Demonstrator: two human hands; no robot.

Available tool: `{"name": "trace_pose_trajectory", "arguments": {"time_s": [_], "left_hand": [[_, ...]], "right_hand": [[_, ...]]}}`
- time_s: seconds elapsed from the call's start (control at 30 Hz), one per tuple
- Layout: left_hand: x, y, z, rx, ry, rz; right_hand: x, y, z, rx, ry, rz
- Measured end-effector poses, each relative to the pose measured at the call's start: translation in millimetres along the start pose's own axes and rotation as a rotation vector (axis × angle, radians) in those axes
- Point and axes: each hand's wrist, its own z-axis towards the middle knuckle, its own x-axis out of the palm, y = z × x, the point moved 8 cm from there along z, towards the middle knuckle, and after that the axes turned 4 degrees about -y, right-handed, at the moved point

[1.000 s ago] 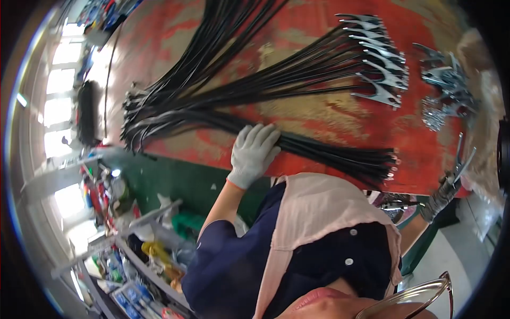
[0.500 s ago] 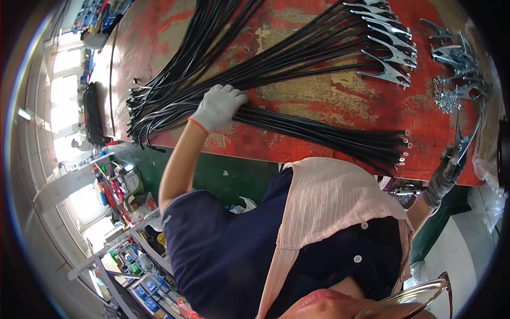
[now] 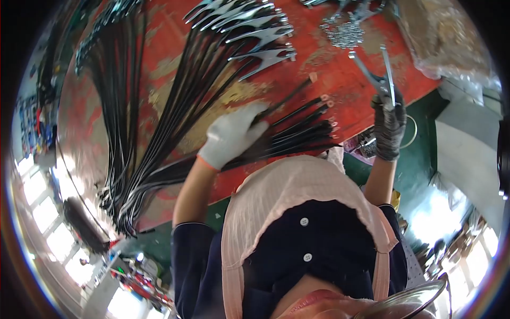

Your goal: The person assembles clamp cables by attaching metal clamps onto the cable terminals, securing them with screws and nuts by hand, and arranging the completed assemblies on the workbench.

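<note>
My left hand (image 3: 234,133), in a white glove, is closed on a black cable (image 3: 289,95) that sticks out to the right with a copper-coloured terminal at its tip. Beneath and beside that hand lies a bundle of black cables (image 3: 300,135), their copper ring terminals (image 3: 333,125) pointing right. My right hand (image 3: 390,125), in a dark grey glove, grips a silver metal clamp (image 3: 380,82) at the table's edge. The clamp's two arms spread apart in a V, away from me. Glove and blur hide exactly how my left fingers sit on the cable.
Cables with silver clamps (image 3: 260,37) fan across the worn red table (image 3: 350,106); another clamped bundle (image 3: 114,69) lies left. Small metal parts (image 3: 345,34) are heaped at the far side, near loose clamps. Plastic-wrapped cardboard (image 3: 446,42) occupies the far right corner.
The view has swung round. My left hand has shifted along the bundle toward the terminal ends and now holds one cable apart. My right hand has brought the clamp up over the table edge.
</note>
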Motion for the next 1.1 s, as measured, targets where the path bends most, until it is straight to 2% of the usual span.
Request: {"name": "trace_pose_trajectory", "arguments": {"time_s": [0.07, 0.13, 0.17, 0.2, 0.27, 0.3, 0.37, 0.5, 0.63, 0.73, 0.87, 0.93, 1.0, 1.03, 1.1], "left_hand": [[10.6, -22.1, 21.0, 0.004, -0.025, -0.111], [13.1, -31.6, 29.4, -0.028, -0.047, -0.144], [8.9, -39.7, 29.4, 0.104, -0.121, -0.193], [14.2, -34.8, 30.2, 0.014, -0.001, -0.369], [20.3, -30.6, 26.7, -0.182, 0.242, -0.712], [20.4, -30.4, 26.4, -0.213, 0.302, -0.728], [16.2, -27.7, 25.9, -0.202, 0.222, -0.710], [10.3, -32.4, 17.9, -0.290, 0.200, -0.694], [1.0, -49.4, 12.4, -0.080, 0.111, -0.434], [-2.9, -50.4, 8.7, 0.058, 0.032, -0.382], [-7.0, -56.9, 2.3, -0.015, 0.166, -0.398], [-4.3, -50.1, -2.1, -0.023, 0.221, -0.387], [-10.1, -62.2, -2.1, 0.095, 0.189, -0.368], [-12.5, -67.9, -2.5, 0.154, 0.175, -0.359], [-17.2, -72.5, -3.2, 0.238, 0.125, -0.275]], "right_hand": [[13.5, 15.4, -0.4, -0.036, 0.135, 0.154], [7.8, 14.5, -4.1, 0.003, 0.148, 0.259], [5.3, 12.8, -6.3, 0.011, 0.186, 0.310], [3.1, 10.9, -8.6, 0.022, 0.226, 0.360], [-6.6, 9.9, -9.0, -0.053, 0.207, 0.108], [-4.0, 12.9, -10.0, -0.083, 0.214, 0.015], [10.9, 18.3, -13.8, -0.022, 0.304, 0.053], [44.5, 49.5, -27.9, -0.214, 0.586, -0.334], [70.5, 84.1, -34.9, -0.481, 0.693, -0.475], [76.1, 82.5, -32.6, -0.462, 0.696, -0.417], [90.0, 76.9, -29.4, -0.429, 0.817, -0.320], [101.0, 80.8, -32.6, -0.491, 0.873, -0.300], [113.8, 85.9, -37.6, -0.510, 0.909, -0.270], [119.4, 76.1, -41.8, -0.428, 0.983, -0.340], [121.3, 67.7, -43.3, -0.356, 0.980, -0.328]]}}
